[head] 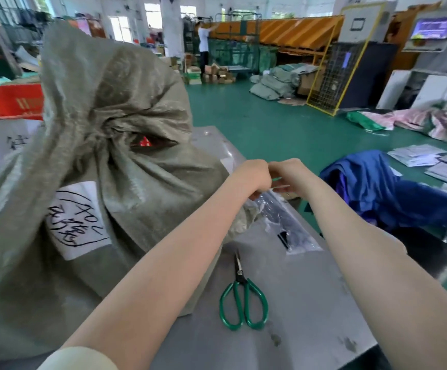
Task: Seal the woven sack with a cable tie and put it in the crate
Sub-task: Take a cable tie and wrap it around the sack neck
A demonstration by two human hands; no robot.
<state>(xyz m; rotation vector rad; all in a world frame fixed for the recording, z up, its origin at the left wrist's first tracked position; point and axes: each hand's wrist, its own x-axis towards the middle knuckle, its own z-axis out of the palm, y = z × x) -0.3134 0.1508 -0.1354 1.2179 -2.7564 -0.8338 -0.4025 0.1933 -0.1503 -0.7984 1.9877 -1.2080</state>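
**Tie in hand, sack neck off to the left**

Grey metal tabletop (pixel 297 303) fills the near view, with green-handled scissors (pixel 242 295) lying on it between the two forearms, blades pointing away from the person.

Further out, both hands meet over the far part of the table. The left hand (pixel 253 177) and right hand (pixel 289 173) are curled and almost touching, their fingertips pinched on a thin green strip that I take to be the cable tie (pixel 277 179). It runs roughly left to right between them. Just under the hands lies a crumpled clear plastic bag (pixel 278 209), possibly the tie packet.

The woven sack (pixel 104 134) stands on the table to the left of the hands and rises above them. Its gathered neck (pixel 110 124) is bunched but unbound, and a gap shows something red inside. A white handwritten label (pixel 76 220) sits on its side.

From the hands the neck lies up and to the left, so the left hand is nearer. The tie probably has to travel that way and wrap across the neck.

Beyond, the green floor (pixel 257 116) holds more sacks, and a person works at the back. No crate can be identified with confidence.
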